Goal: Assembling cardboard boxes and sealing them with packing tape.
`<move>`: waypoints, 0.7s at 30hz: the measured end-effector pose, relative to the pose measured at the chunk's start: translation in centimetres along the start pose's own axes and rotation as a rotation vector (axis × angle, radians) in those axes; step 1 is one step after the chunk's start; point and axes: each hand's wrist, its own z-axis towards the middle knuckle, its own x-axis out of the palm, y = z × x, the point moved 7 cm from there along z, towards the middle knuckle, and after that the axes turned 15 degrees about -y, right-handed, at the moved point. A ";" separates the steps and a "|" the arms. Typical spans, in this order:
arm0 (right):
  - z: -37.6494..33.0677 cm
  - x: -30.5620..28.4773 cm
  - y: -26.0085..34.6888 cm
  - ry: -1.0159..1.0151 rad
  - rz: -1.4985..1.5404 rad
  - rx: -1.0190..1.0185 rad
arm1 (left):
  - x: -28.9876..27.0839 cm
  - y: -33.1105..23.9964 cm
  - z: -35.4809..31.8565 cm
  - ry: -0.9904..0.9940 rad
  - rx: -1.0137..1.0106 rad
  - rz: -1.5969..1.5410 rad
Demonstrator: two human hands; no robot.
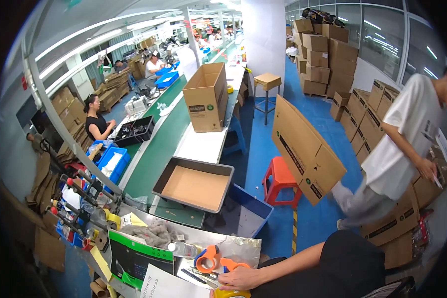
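Note:
My right hand (pixel 242 278) rests low over the workbench, its forearm reaching in from the right out of a black sleeve. Its fingers are bent together beside a yellow curved thing (pixel 232 294) cut by the lower edge; what they grip is hidden. Left of them lies a white sheet (pixel 171 286) with handwriting. Just beyond the hand are an orange-and-blue tape dispenser (pixel 207 259) and a second orange dispenser (pixel 230 263). Pen-like tools (pixel 196 275) lie alongside. A clear bottle (pixel 184 250) lies near a green-and-black box (pixel 136 258). My left hand is out of view.
A grey tray (pixel 227 180) with a brown base sits past the bench, and an open carton (pixel 203 116) stands farther along the table. A tilted carton (pixel 308 149) is above a red stool (pixel 281 180). At right, a person (pixel 407 119) bends near stacked cartons (pixel 370 119).

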 end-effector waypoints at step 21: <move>-0.5 0.4 0.4 -0.046 -0.097 -0.204 | -0.5 -0.7 -0.9 -0.148 0.013 0.065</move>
